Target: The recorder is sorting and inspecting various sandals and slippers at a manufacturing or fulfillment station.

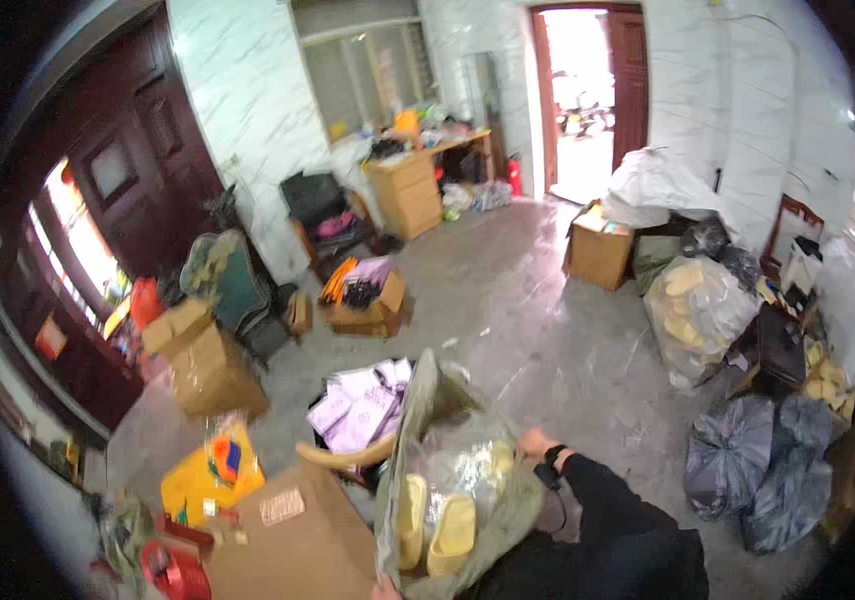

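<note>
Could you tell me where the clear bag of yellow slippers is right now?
In the head view it is low and centre: the clear bag of yellow slippers is between the right hand and the cardboard sheet.

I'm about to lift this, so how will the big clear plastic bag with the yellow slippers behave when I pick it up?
The clear plastic bag looks thin and wrinkled, so it will probably sag and fold rather than hold its shape. The yellow slippers look like foam, so it is likely light for its bulk. They lie loose inside and may slide toward the bottom. The right hand grips its edge.
</note>
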{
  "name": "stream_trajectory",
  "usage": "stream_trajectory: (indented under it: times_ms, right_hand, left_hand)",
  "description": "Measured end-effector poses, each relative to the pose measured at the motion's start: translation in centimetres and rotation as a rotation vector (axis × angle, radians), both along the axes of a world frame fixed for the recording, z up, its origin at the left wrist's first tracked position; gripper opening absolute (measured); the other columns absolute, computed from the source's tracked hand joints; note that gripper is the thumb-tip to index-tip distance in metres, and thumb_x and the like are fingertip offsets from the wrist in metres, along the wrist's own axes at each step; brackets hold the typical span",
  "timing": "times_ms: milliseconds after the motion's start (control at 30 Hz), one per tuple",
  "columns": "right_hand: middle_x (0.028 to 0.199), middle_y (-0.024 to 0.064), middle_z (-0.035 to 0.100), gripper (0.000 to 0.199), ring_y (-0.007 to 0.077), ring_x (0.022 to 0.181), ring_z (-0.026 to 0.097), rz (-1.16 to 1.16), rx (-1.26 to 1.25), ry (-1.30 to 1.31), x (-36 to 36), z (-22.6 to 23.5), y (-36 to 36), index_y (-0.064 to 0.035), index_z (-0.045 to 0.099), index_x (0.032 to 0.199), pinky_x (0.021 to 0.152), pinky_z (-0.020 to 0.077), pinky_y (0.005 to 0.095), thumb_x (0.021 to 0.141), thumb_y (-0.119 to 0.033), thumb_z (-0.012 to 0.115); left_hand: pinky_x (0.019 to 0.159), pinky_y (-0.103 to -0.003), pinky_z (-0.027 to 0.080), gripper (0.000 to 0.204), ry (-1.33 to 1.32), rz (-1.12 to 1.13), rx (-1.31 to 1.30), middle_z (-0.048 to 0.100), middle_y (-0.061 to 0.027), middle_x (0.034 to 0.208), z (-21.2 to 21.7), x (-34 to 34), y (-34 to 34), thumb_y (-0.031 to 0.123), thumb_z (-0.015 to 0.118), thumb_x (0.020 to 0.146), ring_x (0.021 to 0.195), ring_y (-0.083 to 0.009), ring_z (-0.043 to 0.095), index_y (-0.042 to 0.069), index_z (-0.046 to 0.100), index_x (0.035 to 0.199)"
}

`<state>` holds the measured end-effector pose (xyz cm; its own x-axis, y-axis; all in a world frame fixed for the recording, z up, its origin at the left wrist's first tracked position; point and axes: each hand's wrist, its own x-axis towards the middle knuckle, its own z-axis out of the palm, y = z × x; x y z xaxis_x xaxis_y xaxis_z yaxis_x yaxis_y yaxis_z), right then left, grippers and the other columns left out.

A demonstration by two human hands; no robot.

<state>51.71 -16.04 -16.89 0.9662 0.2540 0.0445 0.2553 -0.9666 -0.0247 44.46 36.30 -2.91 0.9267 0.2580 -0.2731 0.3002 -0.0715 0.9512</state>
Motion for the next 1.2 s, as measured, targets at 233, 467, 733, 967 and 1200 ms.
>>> stream_trajectory:
  times_ms: [233, 467, 733, 967, 1200]
  right_hand:
    - [0.067, 0.004, 0.053, 0.006, 0.0158, 0.064, 0.051, -0.732, 1.578, 0.189, -2.7, 19.2, 3.2, -0.0029, 0.058, 0.073, 0.056, 0.0413, 0.0275, 0.072, -0.009, 0.059]
    - [0.065, 0.0023, 0.05, 0.009, 0.0143, 0.061, 0.05, -0.899, 1.833, -0.089, -3.7, 17.6, 3.0, -0.0069, 0.058, 0.072, 0.052, 0.0405, 0.0306, 0.076, -0.015, 0.055]
    - [0.081, 0.0225, 0.062, 0.029, 0.0341, 0.073, 0.06, -0.778, 0.379, 0.207, 1.3, 20.6, 2.3, 0.0002, 0.063, 0.088, 0.066, 0.0463, 0.0378, 0.074, -0.025, 0.059]
    - [0.099, 0.0152, 0.058, 0.026, 0.0228, 0.092, 0.056, 0.463, 1.497, 0.688, -0.7, 42.5, 20.7, 0.0038, 0.055, 0.108, 0.083, 0.0435, 0.0343, 0.088, -0.012, 0.05]
    - [0.099, 0.0288, 0.05, 0.035, 0.0399, 0.084, 0.054, 1.666, 1.944, 1.381, -7.4, 53.2, 33.7, 0.0057, 0.057, 0.097, 0.071, 0.0444, 0.0459, 0.087, -0.028, 0.053]
  left_hand:
    - [0.067, -0.037, 0.042, 0.026, -0.183, 0.024, 0.47, 0.059, -0.0214, 0.08, 7.2, 3.0, -0.2, 0.019, 0.047, 0.089, 0.071, -0.0263, 0.054, -0.005, 0.055, 0.093]
    - [0.064, -0.036, 0.042, 0.025, -0.239, 0.145, 0.515, 0.058, -0.0199, 0.074, 5.8, 2.5, -1.6, 0.019, 0.048, 0.088, 0.063, -0.0242, 0.05, -0.006, 0.054, 0.088]
    - [0.055, -0.038, 0.037, 0.029, -0.119, 0.157, 0.427, 0.047, -0.0179, 0.061, 5.6, 2.1, -2.0, 0.022, 0.051, 0.086, 0.057, -0.0232, 0.04, -0.005, 0.047, 0.075]
    - [0.062, -0.042, 0.042, 0.032, -0.151, 0.111, 0.529, 0.055, -0.0232, 0.071, 6.6, 3.0, -3.6, 0.027, 0.059, 0.08, 0.069, -0.0376, 0.054, -0.003, 0.048, 0.083]
    - [0.068, -0.039, 0.046, 0.042, 0.015, 0.162, 0.423, 0.061, -0.0188, 0.085, 11.2, 0.5, -4.2, 0.033, 0.062, 0.078, 0.078, -0.033, 0.06, 0.003, 0.051, 0.105]
